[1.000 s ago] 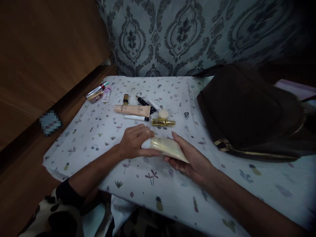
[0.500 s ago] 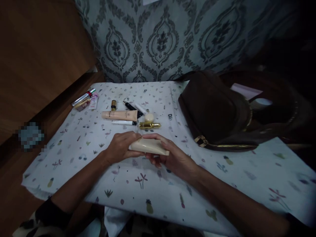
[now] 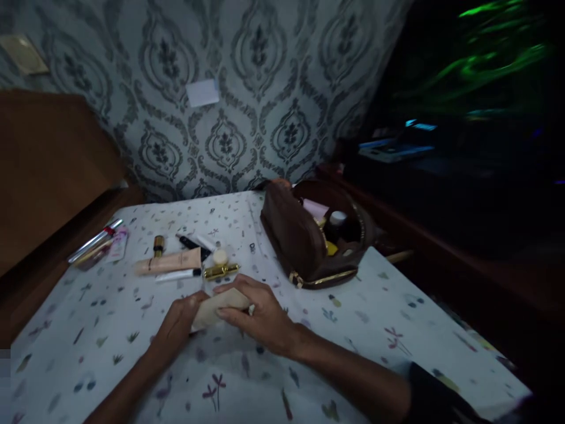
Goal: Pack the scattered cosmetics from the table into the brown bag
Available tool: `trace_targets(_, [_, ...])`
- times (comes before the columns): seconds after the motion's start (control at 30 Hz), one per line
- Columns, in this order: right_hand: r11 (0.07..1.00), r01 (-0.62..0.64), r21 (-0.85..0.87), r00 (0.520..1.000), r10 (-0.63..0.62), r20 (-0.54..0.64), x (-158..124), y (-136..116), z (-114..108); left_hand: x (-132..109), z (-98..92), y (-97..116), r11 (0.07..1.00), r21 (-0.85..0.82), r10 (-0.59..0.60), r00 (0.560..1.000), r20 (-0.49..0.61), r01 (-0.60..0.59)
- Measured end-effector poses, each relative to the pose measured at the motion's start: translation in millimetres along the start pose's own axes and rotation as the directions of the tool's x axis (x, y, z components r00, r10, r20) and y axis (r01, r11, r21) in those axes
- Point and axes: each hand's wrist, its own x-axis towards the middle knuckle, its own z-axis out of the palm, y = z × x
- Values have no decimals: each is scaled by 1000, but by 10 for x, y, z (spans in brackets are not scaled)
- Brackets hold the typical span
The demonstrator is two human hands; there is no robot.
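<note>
Between my two hands, over the near side of the cloth, is a cream-coloured cosmetic tube. The fingers of my left hand are closed on its left end. My right hand grips the other end, thumb lying along the face of the tube. Its print is too blurred to read. Just beyond my hands lie a gold bottle, a round cream-coloured pot, a peach tube and a white pen-like tube.
An open brown bag stands at the back right with several items inside. A silver tube and a pink-white packet lie at the left edge. The patterned cloth covers the table; a patterned wall rises behind.
My view has swung right and up, showing more wall and the dark area at right. The cream tube has turned in my hands, its right end now higher, with my right thumb across it.
</note>
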Motion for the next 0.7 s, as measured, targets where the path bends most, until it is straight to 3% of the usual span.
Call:
trace_targets(0.07, [998,57,15,998,-56,-33,27,-50,-50,78,28,106,996,-17,-89,995,-45,88])
trace_targets(0.17, [997,32,76,998,-27,-63,72,-139,-141,237,71,343,991,-29,-131,976,-174,128])
trace_targets(0.27, [993,-37,109,993,48,-106,105,-241,-265,403,141,576,996,-28,-89,933,-349,84])
trace_targets(0.33, [996,-56,66,986,66,-152,110,-318,-382,497,195,691,999,33,4,920,-392,10])
trace_targets(0.43, [997,-80,-2,976,78,-204,82,-445,-614,618,277,820,963,164,256,911,-323,-213])
trace_targets(0.53, [993,-112,31,968,116,-221,27,-573,-894,742,373,959,865,223,491,848,-197,-449])
trace_targets(0.7, [972,-185,144,923,223,-313,-45,-738,-1399,1038,593,1250,762,104,636,769,67,-640])
